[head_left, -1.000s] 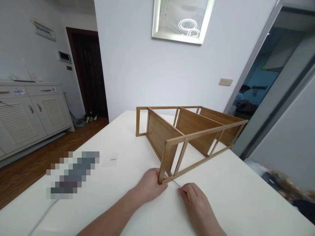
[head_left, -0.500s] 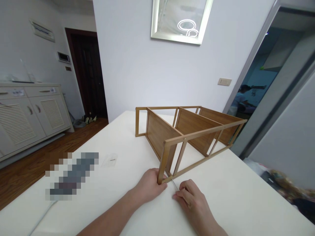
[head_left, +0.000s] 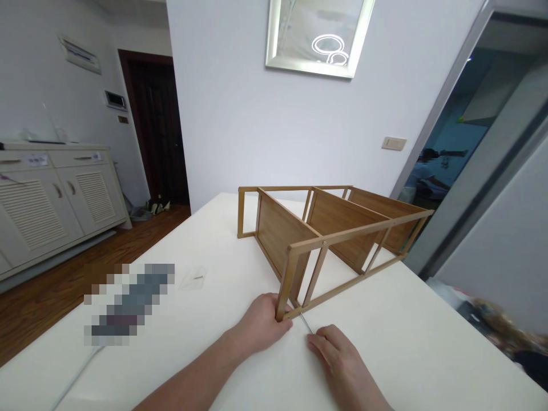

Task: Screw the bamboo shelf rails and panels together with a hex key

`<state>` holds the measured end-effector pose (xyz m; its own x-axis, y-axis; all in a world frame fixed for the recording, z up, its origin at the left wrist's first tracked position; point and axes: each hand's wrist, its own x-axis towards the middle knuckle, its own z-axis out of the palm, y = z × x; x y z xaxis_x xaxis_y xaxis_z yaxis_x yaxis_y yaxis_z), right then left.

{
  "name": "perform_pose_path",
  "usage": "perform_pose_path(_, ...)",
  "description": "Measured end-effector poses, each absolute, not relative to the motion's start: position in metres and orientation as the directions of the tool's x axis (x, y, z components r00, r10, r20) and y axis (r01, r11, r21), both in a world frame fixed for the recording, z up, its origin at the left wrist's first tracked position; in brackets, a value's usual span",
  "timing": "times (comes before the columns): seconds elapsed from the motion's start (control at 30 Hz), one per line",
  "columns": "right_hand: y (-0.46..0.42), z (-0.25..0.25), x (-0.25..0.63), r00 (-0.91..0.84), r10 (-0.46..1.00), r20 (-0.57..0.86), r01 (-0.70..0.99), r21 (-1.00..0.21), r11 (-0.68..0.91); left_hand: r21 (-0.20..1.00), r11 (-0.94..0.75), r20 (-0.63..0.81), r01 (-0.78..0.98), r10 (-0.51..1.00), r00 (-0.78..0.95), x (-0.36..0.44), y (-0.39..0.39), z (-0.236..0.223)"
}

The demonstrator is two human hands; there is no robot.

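Wooden shelf unit (head_left: 282, 228) on its side on white bench (head_left: 411, 325). Grips btm of nr post (head_left: 286, 282) w/ L hand (head_left: 260, 323); pinches thin metal rod (head_left: 307, 323) w/ R hand (head_left: 336, 355), tip at lower rail (head_left: 336, 290).

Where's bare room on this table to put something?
The table is bare from the right hand to the right edge, and between the clear packet and wooden shelf. Crowded at the shelf's near corner, by the left hand and metal rod.

This is a home: a louvred cabinet (head_left: 64, 194), shoes (head_left: 157, 206) by a dark door (head_left: 154, 125), wooden floor (head_left: 128, 251) and a framed picture (head_left: 319, 37) show it.
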<state>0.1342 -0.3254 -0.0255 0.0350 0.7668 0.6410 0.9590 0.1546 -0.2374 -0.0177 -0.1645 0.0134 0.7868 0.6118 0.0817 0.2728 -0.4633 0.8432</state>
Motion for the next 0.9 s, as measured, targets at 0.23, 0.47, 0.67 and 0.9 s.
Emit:
perform_pose_path(0.23, -0.325, -0.026, 0.136, 0.009, 0.762, 0.648, 0.978, -0.165, 0.129, 0.849, -0.457, 0.077, 0.267, 0.606, 0.792, -0.018, -0.164, 0.014)
perform_pose_path(0.47, -0.325, -0.011, 0.131, -0.066, 0.794, 0.604, 0.991, -0.052, 0.121, 0.869, -0.409, 0.052, 0.279, 0.635, 0.771, -0.016, -0.163, 0.011)
perform_pose_path(0.67, -0.324, -0.002, 0.125, -0.131, 0.798, 0.588, 0.991, 0.097, 0.091, 0.884, -0.385, 0.042, 0.264, 0.628, 0.777, -0.016, -0.163, 0.011)
perform_pose_path(0.9, -0.324, -0.008, 0.124, 0.001, 0.81, 0.587, 0.994, -0.085, 0.061, 0.885, -0.384, 0.047, 0.264, 0.638, 0.769, -0.016, -0.162, 0.008)
